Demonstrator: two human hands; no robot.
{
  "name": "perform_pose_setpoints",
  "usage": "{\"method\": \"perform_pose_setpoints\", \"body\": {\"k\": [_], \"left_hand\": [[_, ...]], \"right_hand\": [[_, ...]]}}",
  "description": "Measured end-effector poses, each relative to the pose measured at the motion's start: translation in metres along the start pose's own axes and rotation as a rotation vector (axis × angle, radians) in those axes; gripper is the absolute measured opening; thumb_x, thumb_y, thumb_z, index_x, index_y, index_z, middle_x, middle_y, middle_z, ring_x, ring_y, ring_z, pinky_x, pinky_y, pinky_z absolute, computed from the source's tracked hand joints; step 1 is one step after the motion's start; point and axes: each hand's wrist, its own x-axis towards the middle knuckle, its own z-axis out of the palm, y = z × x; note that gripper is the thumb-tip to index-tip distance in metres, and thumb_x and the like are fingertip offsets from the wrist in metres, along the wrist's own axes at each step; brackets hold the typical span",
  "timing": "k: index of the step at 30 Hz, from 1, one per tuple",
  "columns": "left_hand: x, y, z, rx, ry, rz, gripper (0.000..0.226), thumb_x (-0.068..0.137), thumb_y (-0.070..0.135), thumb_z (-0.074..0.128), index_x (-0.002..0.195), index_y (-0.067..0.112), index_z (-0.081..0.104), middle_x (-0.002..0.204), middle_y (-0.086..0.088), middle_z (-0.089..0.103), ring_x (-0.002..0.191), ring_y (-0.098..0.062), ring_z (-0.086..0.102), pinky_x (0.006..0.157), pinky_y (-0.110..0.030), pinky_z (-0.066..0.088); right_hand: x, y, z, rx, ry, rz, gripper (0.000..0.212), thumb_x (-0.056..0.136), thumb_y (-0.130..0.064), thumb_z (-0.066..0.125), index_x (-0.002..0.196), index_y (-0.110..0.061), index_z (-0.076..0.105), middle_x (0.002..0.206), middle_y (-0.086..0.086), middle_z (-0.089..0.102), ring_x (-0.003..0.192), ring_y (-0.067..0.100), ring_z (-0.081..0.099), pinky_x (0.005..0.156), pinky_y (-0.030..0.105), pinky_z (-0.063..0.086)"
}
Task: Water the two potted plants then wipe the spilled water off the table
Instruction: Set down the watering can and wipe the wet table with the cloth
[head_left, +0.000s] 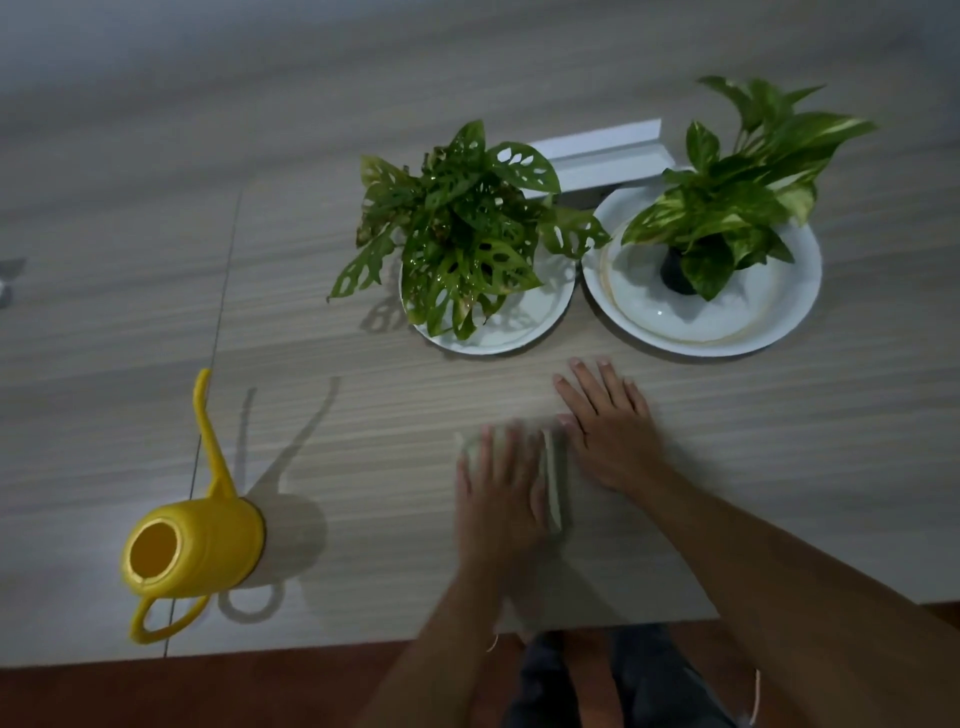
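Observation:
Two potted plants stand at the back of the wooden table (363, 405). The holey-leaved plant (457, 223) sits on a white plate (540, 322). The variegated plant (727, 208), in a dark pot, sits on a larger white plate (727, 322) to its right. My left hand (501, 488) lies flat, fingers spread, on a pale folded cloth (555, 483) and is blurred by motion. My right hand (610, 426) rests flat on the table just right of the cloth, fingers apart, holding nothing. A yellow watering can (197, 540) stands at the front left, its spout pointing away.
A white box-like strip (602, 153) lies behind and between the plants. A seam (218, 332) runs through the tabletop on the left. The table's front edge is close to me, with my legs (623, 680) and a red-brown floor below it.

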Motion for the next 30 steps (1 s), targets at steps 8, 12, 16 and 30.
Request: {"method": "perform_pose_setpoints", "body": {"k": [8,12,16,30], "left_hand": [[-0.078,-0.085,-0.013,-0.017,0.079,-0.439,0.061,0.100,0.036,0.029,0.159,0.022,0.023,0.166,-0.005,0.020,0.151,-0.035,0.020,0.119,-0.058,0.018],[-0.090,-0.007,0.017,-0.099,0.041,-0.131,0.065,0.097,0.039,0.038,0.159,0.032,0.021,0.168,0.002,0.015,0.153,-0.033,0.015,0.118,-0.059,0.018],[-0.008,-0.041,-0.004,0.004,0.014,-0.020,0.062,0.099,0.043,0.036,0.158,0.036,0.019,0.168,0.005,0.014,0.154,-0.028,0.010,0.118,-0.056,0.020],[-0.035,0.010,0.014,-0.087,0.031,0.017,0.062,0.099,0.042,0.037,0.158,0.035,0.021,0.168,0.005,0.015,0.154,-0.028,0.011,0.119,-0.057,0.015]], "right_hand": [[0.001,0.000,0.000,0.026,-0.009,0.018,0.055,0.100,-0.046,0.037,0.153,-0.034,0.026,0.164,-0.007,0.016,0.152,0.023,0.008,0.120,0.046,0.010],[0.000,-0.001,-0.001,0.026,-0.010,0.024,0.057,0.099,-0.045,0.038,0.153,-0.034,0.026,0.165,-0.007,0.015,0.152,0.023,0.007,0.120,0.044,0.007],[0.001,-0.002,-0.001,-0.004,-0.012,0.027,0.057,0.099,-0.046,0.037,0.153,-0.034,0.024,0.165,-0.006,0.014,0.152,0.023,0.006,0.120,0.045,0.008],[0.000,-0.003,-0.001,-0.019,-0.026,0.029,0.058,0.098,-0.044,0.038,0.153,-0.034,0.024,0.165,-0.006,0.013,0.152,0.024,0.006,0.120,0.046,0.011]]}}
